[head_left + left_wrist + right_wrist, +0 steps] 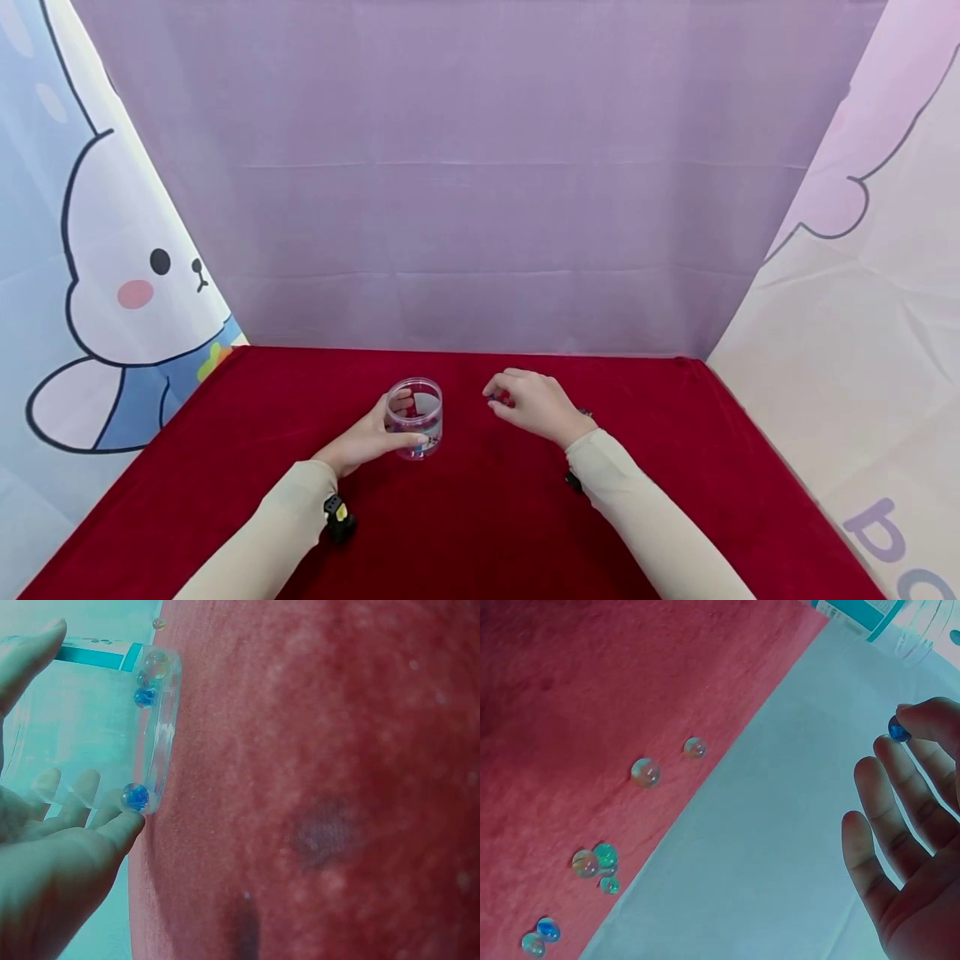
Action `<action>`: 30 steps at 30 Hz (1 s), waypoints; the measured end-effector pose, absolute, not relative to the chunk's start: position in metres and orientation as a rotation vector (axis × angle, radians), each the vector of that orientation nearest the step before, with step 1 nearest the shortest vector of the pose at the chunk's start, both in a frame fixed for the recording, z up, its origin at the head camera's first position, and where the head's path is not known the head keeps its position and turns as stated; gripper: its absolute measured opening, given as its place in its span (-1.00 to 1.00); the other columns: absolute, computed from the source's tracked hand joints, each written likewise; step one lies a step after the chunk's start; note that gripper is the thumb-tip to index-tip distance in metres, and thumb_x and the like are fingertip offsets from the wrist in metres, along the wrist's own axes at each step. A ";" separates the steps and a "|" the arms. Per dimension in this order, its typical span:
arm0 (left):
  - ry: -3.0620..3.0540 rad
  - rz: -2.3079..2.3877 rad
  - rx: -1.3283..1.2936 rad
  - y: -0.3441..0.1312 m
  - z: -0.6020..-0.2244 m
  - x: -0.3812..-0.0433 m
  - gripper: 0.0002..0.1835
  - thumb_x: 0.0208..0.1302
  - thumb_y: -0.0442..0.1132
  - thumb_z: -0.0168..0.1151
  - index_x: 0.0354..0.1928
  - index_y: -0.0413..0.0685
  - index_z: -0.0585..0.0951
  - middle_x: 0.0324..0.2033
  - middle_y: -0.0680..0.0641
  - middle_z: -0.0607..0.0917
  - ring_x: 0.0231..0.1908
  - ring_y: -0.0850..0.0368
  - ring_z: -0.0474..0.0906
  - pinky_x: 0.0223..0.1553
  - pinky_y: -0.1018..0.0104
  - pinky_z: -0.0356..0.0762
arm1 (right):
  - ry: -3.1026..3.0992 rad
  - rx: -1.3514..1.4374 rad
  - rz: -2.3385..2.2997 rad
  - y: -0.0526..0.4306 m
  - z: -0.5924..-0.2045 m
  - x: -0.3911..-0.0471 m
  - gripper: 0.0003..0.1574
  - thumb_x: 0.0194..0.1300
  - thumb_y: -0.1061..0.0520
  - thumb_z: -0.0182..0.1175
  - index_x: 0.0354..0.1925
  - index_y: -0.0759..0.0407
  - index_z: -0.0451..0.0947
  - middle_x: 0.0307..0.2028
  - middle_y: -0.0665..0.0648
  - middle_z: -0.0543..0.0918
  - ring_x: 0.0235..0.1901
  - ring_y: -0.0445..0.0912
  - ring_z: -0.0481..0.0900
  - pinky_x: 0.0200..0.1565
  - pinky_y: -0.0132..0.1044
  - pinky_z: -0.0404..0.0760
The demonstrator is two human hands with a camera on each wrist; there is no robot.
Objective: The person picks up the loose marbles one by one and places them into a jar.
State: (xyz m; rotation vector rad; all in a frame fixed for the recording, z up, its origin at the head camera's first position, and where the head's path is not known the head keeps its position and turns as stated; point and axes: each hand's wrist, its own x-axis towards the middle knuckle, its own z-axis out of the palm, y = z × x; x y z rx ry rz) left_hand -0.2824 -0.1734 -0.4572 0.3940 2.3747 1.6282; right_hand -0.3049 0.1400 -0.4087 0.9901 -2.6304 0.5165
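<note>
My left hand [367,440] grips a clear round jar [427,410], fingers on one side and thumb on the other. The jar stands upright with its mouth uncovered and bears a teal and white label. Several marbles lie at its bottom, among them a blue marble [136,796]. Whether its base touches the cloth, I cannot tell. To the right of the jar, my right hand [538,404] is raised apart from it. Thumb and index finger pinch a blue marble [898,730], while the other fingers extend loosely.
Several loose marbles [646,772] lie scattered on the red cloth [480,517], some in small clusters. A purple curtain [480,183] hangs behind the table. Printed sheets [847,375] flank both sides.
</note>
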 end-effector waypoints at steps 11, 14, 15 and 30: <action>2.367 1.637 0.374 -0.174 -0.458 -0.284 0.04 0.16 -0.03 0.50 0.52 0.02 0.03 0.46 -0.18 0.17 0.39 -0.21 0.12 0.28 -0.24 0.30 | -2.587 1.036 0.502 0.123 -0.405 -0.304 -0.75 0.31 0.00 0.37 -0.03 -0.08 0.66 -0.16 -0.14 0.66 -0.27 -0.30 0.56 -0.24 -0.44 0.59; 2.375 1.631 0.373 -0.174 -0.458 -0.284 0.04 0.16 -0.03 0.51 0.52 0.02 0.03 0.46 -0.18 0.18 0.39 -0.22 0.12 0.28 -0.26 0.29 | -2.569 1.044 0.506 0.118 -0.403 -0.303 -0.74 0.30 -0.01 0.38 -0.03 -0.10 0.67 -0.16 -0.14 0.66 -0.26 -0.29 0.57 -0.21 -0.44 0.60; 2.376 1.630 0.372 -0.174 -0.458 -0.284 0.04 0.16 -0.03 0.51 0.52 0.02 0.03 0.46 -0.18 0.18 0.39 -0.22 0.12 0.28 -0.26 0.29 | -2.564 1.048 0.512 0.116 -0.403 -0.303 -0.74 0.30 0.00 0.38 -0.03 -0.09 0.67 -0.17 -0.13 0.66 -0.26 -0.29 0.57 -0.21 -0.44 0.60; 2.337 1.657 0.365 -0.173 -0.459 -0.285 0.04 0.17 -0.05 0.50 0.52 0.02 0.01 0.45 -0.18 0.17 0.39 -0.21 0.11 0.30 -0.28 0.24 | -2.521 1.126 0.560 0.090 -0.397 -0.300 -0.76 0.33 -0.01 0.35 -0.04 -0.06 0.67 -0.17 -0.10 0.67 -0.28 -0.20 0.62 -0.24 -0.49 0.59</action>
